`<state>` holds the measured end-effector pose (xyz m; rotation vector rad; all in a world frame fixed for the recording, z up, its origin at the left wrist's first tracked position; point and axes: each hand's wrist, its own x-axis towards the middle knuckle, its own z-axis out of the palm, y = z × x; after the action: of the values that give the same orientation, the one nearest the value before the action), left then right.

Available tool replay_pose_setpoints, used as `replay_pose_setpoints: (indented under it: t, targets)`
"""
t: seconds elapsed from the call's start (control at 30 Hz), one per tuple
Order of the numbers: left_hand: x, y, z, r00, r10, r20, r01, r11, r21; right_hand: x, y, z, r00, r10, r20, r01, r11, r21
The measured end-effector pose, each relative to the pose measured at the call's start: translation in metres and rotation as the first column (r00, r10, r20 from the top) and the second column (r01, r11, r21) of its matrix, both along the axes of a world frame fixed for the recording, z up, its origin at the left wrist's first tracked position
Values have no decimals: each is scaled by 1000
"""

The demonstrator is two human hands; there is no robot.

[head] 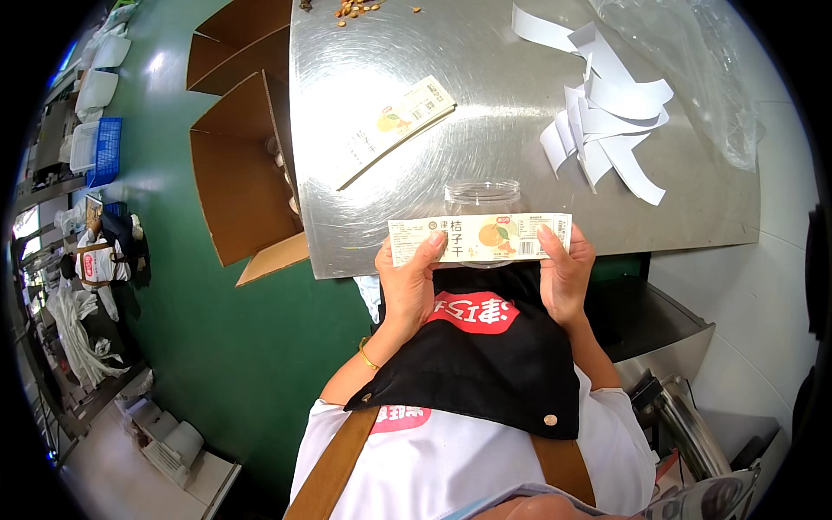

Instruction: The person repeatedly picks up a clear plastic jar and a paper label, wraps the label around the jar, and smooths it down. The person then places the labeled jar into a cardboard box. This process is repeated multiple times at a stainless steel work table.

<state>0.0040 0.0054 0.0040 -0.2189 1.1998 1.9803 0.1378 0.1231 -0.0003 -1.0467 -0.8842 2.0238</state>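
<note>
A long printed paper label (468,250) with an orange fruit picture is stretched flat between my hands. My left hand (409,279) pinches its left end, thumb on top. At the other end, my right hand (564,273) grips it the same way. Behind the label stands a clear plastic jar (482,193) at the front edge of the steel table (494,143). The label hides the jar's middle; its open-looking threaded neck shows above. Further back on the table lies a stack of similar labels (403,127), set at a slant.
Curled white paper strips (604,123) are heaped at the right, near a clear plastic bag (702,71). Small dried pieces (354,9) lie at the far edge. Open cardboard boxes (240,156) stand left of the table, one with jars inside. Another person (107,253) is at far left.
</note>
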Motion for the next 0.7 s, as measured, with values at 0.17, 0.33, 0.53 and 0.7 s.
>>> replay_pose_setpoints:
  t: [0.17, 0.33, 0.53, 0.7]
  targets:
    - [-1, 1, 0, 1000, -7, 18, 7, 1000, 1, 0, 1, -5, 1000, -9, 17, 9, 1000, -10]
    - [-1, 4, -7, 1000, -3, 12, 3, 1000, -5, -3, 3, -14, 998, 11, 58, -12, 1000, 3]
    - [1, 7, -27, 999, -42, -12, 43, 999, 7, -6, 2, -37, 998, 56, 8, -56, 998, 20]
    - [-1, 4, 3, 983, -119, 136, 93, 978, 185, -7, -3, -9, 993, 104, -47, -100, 991, 89]
